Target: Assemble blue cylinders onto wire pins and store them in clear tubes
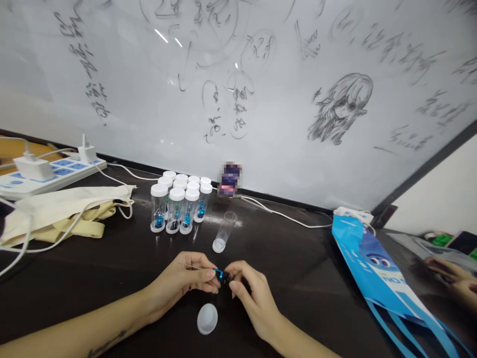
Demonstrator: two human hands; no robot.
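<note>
- Two hands nearly meet low in the view over the dark table (316, 273): left hand (197, 273) from lower left, right hand (251, 288) from lower right.
- Left hand: fingers curled behind, thumb laid along the near side; grasping the blue end of a blue-and-black piece (222, 276).
- Right hand: wrist bent inward, thumb and fingers closing on the black end of the same piece.
- Blue-and-black piece: small, glossy blue at left, dark at right; held between both sets of fingertips, nearer the camera than the clear tube (225, 231), with the white cap (207, 319) on the table just below the hands.
- Clear tube: open at top, white base, apart from the hands.
- Capped tubes (179, 204): upright cluster behind and to the left, white lids, blue items visible inside several.
- Fingers cover much of the piece; its full shape cannot be told. A thin pale strand (190, 266) shows by the left fingers, its attachment unclear.
- Another person's hands (450, 273), cut off at the right edge, blurred; their grip cannot be told.
</note>
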